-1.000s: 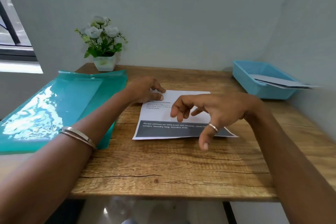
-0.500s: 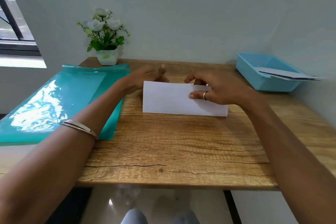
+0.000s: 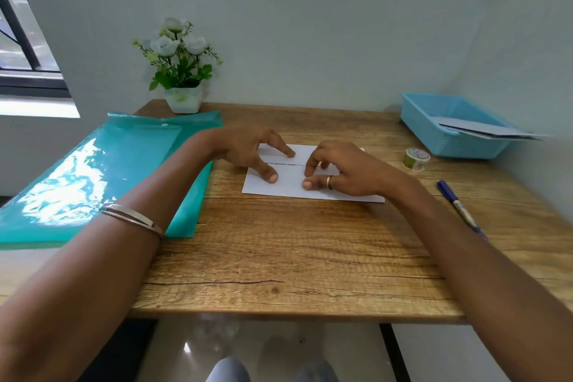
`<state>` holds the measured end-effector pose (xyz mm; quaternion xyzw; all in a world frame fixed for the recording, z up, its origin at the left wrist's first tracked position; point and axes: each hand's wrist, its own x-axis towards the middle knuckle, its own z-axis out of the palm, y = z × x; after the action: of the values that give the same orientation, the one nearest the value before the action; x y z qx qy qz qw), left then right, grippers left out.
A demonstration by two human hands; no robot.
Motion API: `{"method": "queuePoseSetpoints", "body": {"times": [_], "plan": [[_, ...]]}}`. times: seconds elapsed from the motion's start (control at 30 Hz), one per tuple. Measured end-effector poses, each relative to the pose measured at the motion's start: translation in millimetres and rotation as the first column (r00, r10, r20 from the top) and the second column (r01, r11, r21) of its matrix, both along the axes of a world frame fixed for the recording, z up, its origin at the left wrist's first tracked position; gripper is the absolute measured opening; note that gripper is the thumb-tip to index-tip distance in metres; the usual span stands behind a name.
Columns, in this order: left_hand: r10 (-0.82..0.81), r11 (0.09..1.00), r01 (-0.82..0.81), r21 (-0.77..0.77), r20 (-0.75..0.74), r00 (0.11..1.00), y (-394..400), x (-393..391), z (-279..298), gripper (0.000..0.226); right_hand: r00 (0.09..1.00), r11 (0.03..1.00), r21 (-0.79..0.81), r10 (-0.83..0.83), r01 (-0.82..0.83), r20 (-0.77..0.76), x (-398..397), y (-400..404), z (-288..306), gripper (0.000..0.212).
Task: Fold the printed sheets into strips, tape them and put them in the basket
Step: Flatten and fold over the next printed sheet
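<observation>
Paper (image 3: 291, 187) lies folded on the table (image 3: 279, 257), a little beyond the middle, and its long axis runs from left to right, almost parallel to the near table edge. The right end sits slightly nearer to the person than the left end. A thin printed line crosses the sheet along the same axis, about where the upper flap ends. Both hands rest on the paper. The left hand (image 3: 251, 152) presses down with a straight forefinger on the upper part and with the thumb on the lower part; its fingers are spread and do not curl around anything. The right hand (image 3: 347, 169) is just beside it, with bent fingers whose tips touch the sheet near the printed line, and the thumb presses the lower part; a ring is on one finger. The two hands are close together but do not touch. At the far right corner stands a blue basket (image 3: 434, 130) with grey folded strips (image 3: 483, 130) lying in it, one end reaching over the rim. A tape roll (image 3: 415, 159) stands near the basket, in front of it. A blue pen (image 3: 459, 206) lies near the right edge, pointing away from the person. A green folder (image 3: 93, 177) covers the left side, and a flower pot (image 3: 183, 99) stands behind it.
</observation>
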<state>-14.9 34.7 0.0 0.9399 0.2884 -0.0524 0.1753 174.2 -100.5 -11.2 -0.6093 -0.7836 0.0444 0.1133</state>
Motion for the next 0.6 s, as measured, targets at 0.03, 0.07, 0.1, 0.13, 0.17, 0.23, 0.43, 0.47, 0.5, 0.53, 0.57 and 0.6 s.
{"method": "queuePoseSetpoints", "body": {"times": [0.03,0.07,0.1,0.13,0.17,0.23,0.43,0.47,0.5,0.53,0.57,0.6], "plan": [[0.000,1.000,0.000,0.008,-0.005,1.000,-1,2,1,0.062,1.000,1.000,0.021,-0.008,0.008,-0.023,-5,2,-2,0.034],[0.000,1.000,0.001,0.019,-0.007,1.000,-3,3,2,0.062,0.999,0.999,0.032,-0.018,0.019,-0.034,-9,5,-5,0.037],[0.001,0.999,0.000,0.037,-0.013,1.000,-6,5,2,0.064,0.999,0.999,0.034,-0.026,0.027,-0.037,-13,8,-7,0.039],[0.002,0.998,-0.001,0.058,-0.023,1.000,-9,7,3,0.068,0.999,0.999,0.032,-0.028,0.029,-0.037,-15,10,-9,0.039],[0.001,0.997,0.002,0.076,-0.039,0.999,-12,8,3,0.073,0.999,0.999,0.028,-0.023,0.024,-0.037,-17,12,-10,0.038],[-0.001,0.997,0.007,0.080,-0.070,0.998,-17,10,4,0.082,0.999,1.000,0.005,-0.005,0.006,-0.042,-17,13,-8,0.036],[0.008,0.999,-0.004,0.032,-0.115,0.993,-15,11,3,0.091,0.997,0.969,-0.245,-0.027,0.009,-0.069,19,-7,12,0.056],[0.003,1.000,0.000,0.029,-0.115,0.993,-14,11,3,0.092,0.997,0.960,-0.278,-0.060,0.042,-0.058,29,-11,15,0.060],[-0.002,1.000,0.005,0.026,-0.114,0.994,-13,10,2,0.094,0.994,0.947,-0.310,-0.100,0.083,-0.040,39,-15,18,0.064],[-0.008,1.000,0.011,0.024,-0.110,0.994,-13,9,1,0.095,0.990,0.932,-0.340,-0.140,0.128,-0.010,47,-17,20,0.068],[-0.010,1.000,0.012,0.021,-0.108,0.994,-12,9,1,0.096,0.985,0.916,-0.363,-0.170,0.169,0.029,55,-19,22,0.071],[-0.008,1.000,0.010,0.015,-0.105,0.994,-12,9,1,0.097,0.980,0.904,-0.379,-0.187,0.197,0.065,60,-20,23,0.073]]}}
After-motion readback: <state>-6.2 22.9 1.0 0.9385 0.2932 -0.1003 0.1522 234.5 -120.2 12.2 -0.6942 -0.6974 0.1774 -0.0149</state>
